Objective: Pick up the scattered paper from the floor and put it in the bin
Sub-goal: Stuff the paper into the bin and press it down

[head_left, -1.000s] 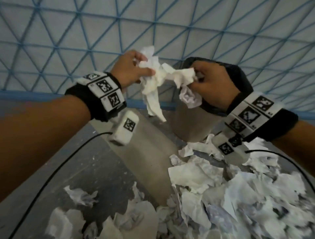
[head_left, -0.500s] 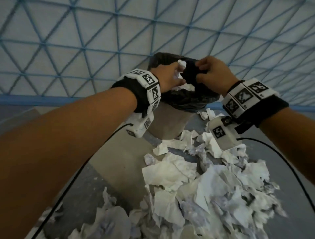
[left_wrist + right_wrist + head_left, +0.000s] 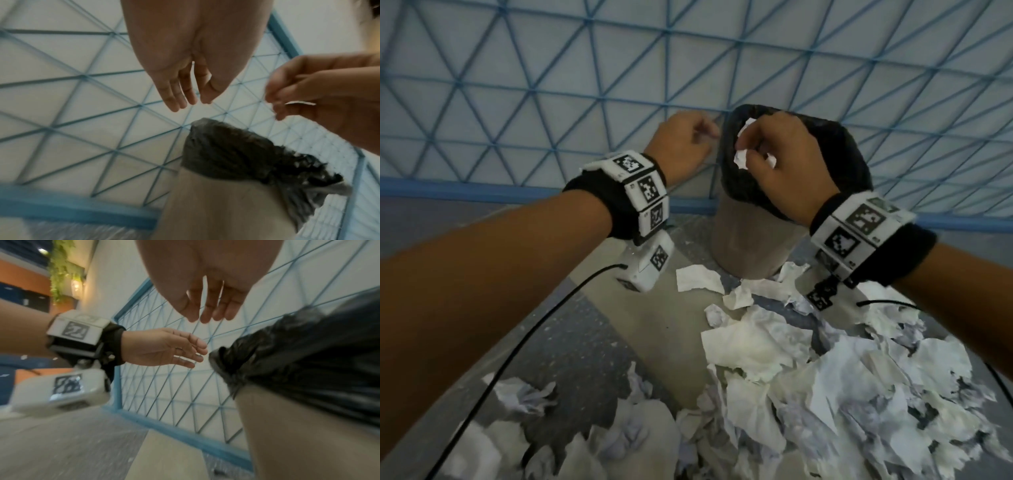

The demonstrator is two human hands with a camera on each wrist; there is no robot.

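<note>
A beige bin (image 3: 750, 240) with a black liner (image 3: 849, 150) stands on the floor against the lattice wall. My right hand (image 3: 751, 150) hovers over its mouth. In the right wrist view its fingers (image 3: 205, 316) hang straight and hold nothing. Small white paper scraps (image 3: 741, 159) show beside those fingers at the opening; I cannot tell whether they touch the hand. My left hand (image 3: 707, 132) is just left of the rim, its fingers (image 3: 180, 100) straight and empty. A big heap of crumpled white paper (image 3: 825, 377) lies on the floor in front of the bin.
A white wall with a blue triangular lattice (image 3: 551, 102) and a blue base rail (image 3: 482, 192) runs right behind the bin. More crumpled paper (image 3: 524, 397) lies at the lower left. Black cables (image 3: 534, 329) trail from both wrist units.
One second ago both hands held a clump of paper above the bin, then pushed it into the liner. Now the clump is gone from my hands. The left hand has pulled back to the left.
</note>
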